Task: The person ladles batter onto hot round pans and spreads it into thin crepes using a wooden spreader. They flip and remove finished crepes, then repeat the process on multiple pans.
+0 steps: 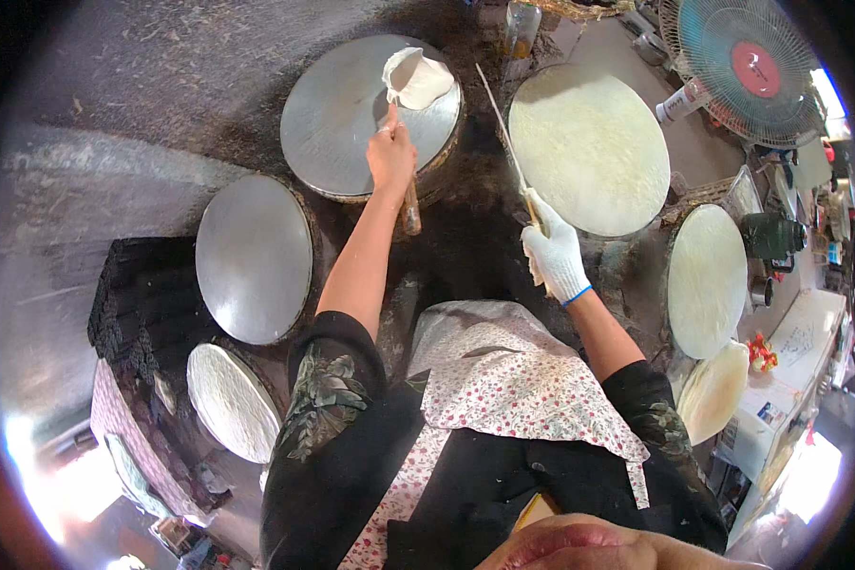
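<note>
My bare left hand (391, 157) is closed around a wooden-handled tool (412, 211), index finger stretched along it. At its far end sits a folded lump of white dough or thick batter (426, 84), which hides the tool's head. Both are over the right part of a round grey metal griddle (337, 114). My right hand (556, 249), in a white knit glove with a blue cuff, grips a long thin spatula (503, 128). Its narrow blade slants up and left between that griddle and a second one at right, which a pale thin sheet of batter (589, 152) covers.
A bare metal griddle (255, 258) and a dough-coated one (230, 404) stand at left. Two more coated rounds (708, 280) (714, 394) lie at right. A caged fan (755, 71), a bottle (682, 102), a dark green container (774, 235) and a white box (788, 370) crowd the right side.
</note>
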The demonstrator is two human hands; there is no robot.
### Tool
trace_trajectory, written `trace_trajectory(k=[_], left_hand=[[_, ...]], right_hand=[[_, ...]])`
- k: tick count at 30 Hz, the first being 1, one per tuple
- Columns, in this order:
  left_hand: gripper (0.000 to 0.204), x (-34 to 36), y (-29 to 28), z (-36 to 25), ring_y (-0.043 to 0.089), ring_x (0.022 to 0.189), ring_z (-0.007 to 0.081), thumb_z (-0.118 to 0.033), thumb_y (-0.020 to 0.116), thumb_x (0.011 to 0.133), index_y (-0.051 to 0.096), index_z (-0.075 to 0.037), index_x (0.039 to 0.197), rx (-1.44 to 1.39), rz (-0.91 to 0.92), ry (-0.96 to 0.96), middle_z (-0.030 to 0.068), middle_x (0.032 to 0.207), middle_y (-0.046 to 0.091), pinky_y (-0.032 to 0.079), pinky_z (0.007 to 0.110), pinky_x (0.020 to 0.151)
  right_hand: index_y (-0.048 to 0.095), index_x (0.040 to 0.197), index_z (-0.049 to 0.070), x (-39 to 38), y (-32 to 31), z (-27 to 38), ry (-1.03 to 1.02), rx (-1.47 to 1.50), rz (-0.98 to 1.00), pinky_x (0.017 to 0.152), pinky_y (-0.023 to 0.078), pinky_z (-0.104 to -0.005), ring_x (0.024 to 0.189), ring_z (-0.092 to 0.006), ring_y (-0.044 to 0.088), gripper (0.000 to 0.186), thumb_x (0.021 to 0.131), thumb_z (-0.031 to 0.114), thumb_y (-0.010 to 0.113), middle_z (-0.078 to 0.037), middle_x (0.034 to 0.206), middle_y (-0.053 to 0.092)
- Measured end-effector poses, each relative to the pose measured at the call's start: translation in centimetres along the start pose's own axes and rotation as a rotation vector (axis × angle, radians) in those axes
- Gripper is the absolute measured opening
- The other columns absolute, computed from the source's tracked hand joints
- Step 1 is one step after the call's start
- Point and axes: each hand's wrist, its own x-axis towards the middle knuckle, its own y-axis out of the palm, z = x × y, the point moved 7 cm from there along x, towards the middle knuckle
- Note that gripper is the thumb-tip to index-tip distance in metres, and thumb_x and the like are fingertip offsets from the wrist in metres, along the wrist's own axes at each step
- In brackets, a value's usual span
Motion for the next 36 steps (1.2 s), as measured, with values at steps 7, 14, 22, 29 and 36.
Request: trace_trajectory(k=[7, 14, 22, 29, 36], left_hand=[[0.057, 5.5, -1.5, 0.7, 0.074, 0.086, 0.0421, -0.03, 0.049, 0.108, 0.042, -0.037, 0.164, 0.907, 0.076, 0.313, 0.024, 0.093, 0.076, 0.056, 0.053, 0.083], [0.059, 9.7, -7.1, 0.1, 0.073, 0.079, 0.036, -0.021, 0.046, 0.109, 0.039, -0.03, 0.166, 0.741, -0.055, 0.224, 0.0219, 0.091, 0.074, 0.057, 0.047, 0.073], [0.053, 4.2, -17.9, -5.0, 0.042, 0.048, 0.0045, -0.011, 0.04, 0.115, 0.036, -0.011, 0.168, -0.191, -0.175, 0.255, -0.0029, 0.063, 0.048, 0.039, 0.025, 0.043], [0.05, -5.1, -16.0, 1.9, 0.042, 0.048, 0.0047, -0.017, 0.041, 0.117, 0.039, -0.017, 0.167, -0.27, 0.002, -0.087, -0.0027, 0.064, 0.046, 0.039, 0.023, 0.042], [0.051, -9.1, -19.1, 2.3, 0.041, 0.047, 0.0043, -0.013, 0.039, 0.116, 0.036, -0.012, 0.168, -0.238, -0.036, -0.172, -0.0026, 0.064, 0.048, 0.04, 0.023, 0.043]], right_hand=[[0.05, 0.159, 0.007, 4.6, 5.2, -3.0, -0.111, -0.112, -0.175, 0.089, 0.055, -0.0301, 0.102, -0.0181, 0.071, 0.063, 0.098, 0.015, 0.066, -0.013, 0.131, 0.072], [0.053, 0.158, 0.012, 7.3, 12.6, -2.0, -0.057, -0.231, -0.301, 0.1, 0.051, -0.028, 0.116, -0.0143, 0.069, 0.055, 0.104, 0.015, 0.066, -0.012, 0.14, 0.071], [0.056, 0.153, 0.028, 11.5, 15.1, 6.0, -0.261, -0.481, -0.34, 0.097, 0.056, -0.0457, 0.111, -0.0404, 0.072, 0.05, 0.104, 0.037, 0.055, -0.021, 0.124, 0.073], [0.058, 0.151, 0.025, 12.8, 17.6, 7.0, -0.325, -0.683, -0.244, 0.089, 0.057, -0.0479, 0.096, -0.0433, 0.073, 0.05, 0.103, 0.04, 0.053, -0.024, 0.11, 0.075], [0.054, 0.155, 0.029, 14.5, 16.7, 8.3, -0.441, -0.57, -0.343, 0.09, 0.058, -0.0441, 0.098, -0.0367, 0.077, 0.051, 0.105, 0.036, 0.054, -0.02, 0.114, 0.077]])
